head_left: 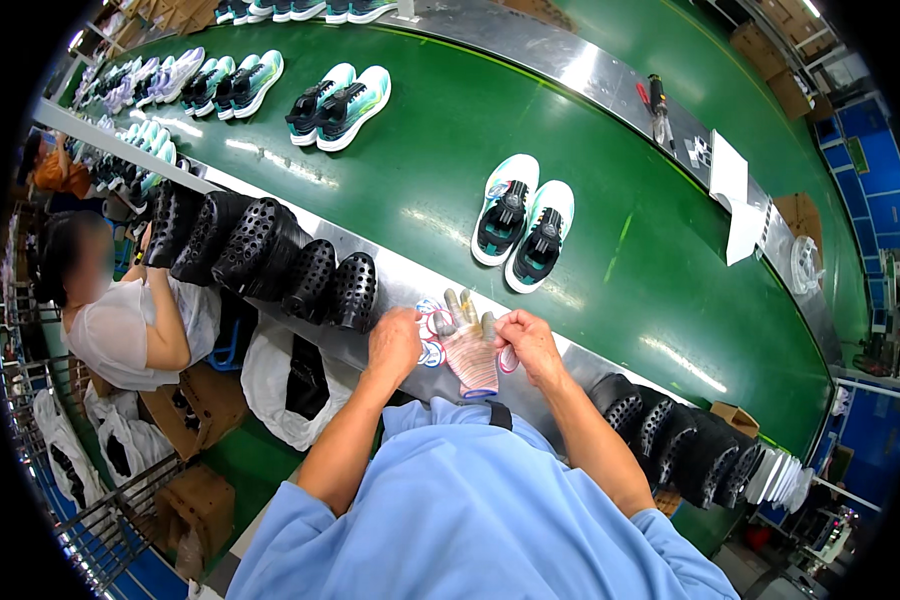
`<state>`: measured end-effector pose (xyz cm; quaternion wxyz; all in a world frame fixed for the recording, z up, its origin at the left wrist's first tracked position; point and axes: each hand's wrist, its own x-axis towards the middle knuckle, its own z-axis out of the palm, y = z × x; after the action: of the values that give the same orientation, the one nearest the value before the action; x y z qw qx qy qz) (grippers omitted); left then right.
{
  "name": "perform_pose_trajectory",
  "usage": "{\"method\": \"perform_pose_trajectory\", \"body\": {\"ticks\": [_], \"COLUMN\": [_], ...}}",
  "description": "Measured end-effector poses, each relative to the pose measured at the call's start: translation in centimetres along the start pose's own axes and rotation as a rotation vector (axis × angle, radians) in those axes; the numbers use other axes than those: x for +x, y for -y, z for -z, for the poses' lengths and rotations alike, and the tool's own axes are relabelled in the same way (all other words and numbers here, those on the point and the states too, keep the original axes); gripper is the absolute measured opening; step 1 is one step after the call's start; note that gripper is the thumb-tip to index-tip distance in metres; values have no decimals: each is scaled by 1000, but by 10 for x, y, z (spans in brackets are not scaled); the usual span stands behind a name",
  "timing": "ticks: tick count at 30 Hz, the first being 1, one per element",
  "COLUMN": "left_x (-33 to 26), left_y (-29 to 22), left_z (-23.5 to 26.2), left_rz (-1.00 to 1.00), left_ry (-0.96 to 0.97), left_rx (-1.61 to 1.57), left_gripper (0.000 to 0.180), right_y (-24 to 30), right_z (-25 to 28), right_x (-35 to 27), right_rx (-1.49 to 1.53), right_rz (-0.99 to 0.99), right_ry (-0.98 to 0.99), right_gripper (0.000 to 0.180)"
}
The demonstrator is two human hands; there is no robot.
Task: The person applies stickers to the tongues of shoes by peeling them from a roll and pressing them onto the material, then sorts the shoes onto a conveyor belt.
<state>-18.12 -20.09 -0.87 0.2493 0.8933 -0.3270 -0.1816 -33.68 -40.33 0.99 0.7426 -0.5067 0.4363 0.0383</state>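
Glove: a pale knitted work glove [468, 352] with grey-tipped fingers lies between the two hands on the steel rim [400, 275] of the conveyor, just in front of the person's chest, its fingers pointing away toward the belt.
Left hand: the left hand [394, 343] is closed in a loose fist at the glove's left edge; whether it pinches the glove itself or the small white and red pieces [429, 337] beside it I cannot tell, since its fingertips are hidden under the knuckles.
Right hand: the right hand [530, 340] is curled shut on the glove's right edge, with a thin pink loop [509, 359] showing under the thumb.
Small pieces: round or oval, partly covered by the left hand; their kind is too small to make out.
Nearest shoes: a white and teal pair of sneakers [522, 222] stands on the green belt [630, 260], beyond the glove and apart from it.
Black forms: a row of perforated black shoe forms [260, 250] leans along the rim to the left; a second row [675, 440] to the right is partly cut off by the person's right forearm.
Farther off: more pairs of shoes [338, 105] sit up the belt, shrinking into blur at the top left.
Co-worker: a seated person in a white top [130, 335] at the left, lower body hidden behind bags and cardboard boxes [195, 400].
Edges: the dark fisheye rim swallows the corners.
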Motion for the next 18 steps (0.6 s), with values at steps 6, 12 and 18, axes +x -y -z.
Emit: {"method": "perform_pose_trajectory", "body": {"ticks": [6,12,18], "left_x": [39,89,128], "left_y": [-61,-106,-103], "left_z": [22,16,-4], "left_rz": [61,287,408], "left_ry": [137,471,394], "left_rx": [-517,-1098,-1246], "left_gripper": [24,19,40], "right_y": [18,65,91], "right_z": [7,9,47], "right_x": [-13,-19,9], "right_rx": [-102,-345,-264], "right_rz": [56,114,256], "right_ry": [35,37,-58], "right_gripper": [7,13,17]}}
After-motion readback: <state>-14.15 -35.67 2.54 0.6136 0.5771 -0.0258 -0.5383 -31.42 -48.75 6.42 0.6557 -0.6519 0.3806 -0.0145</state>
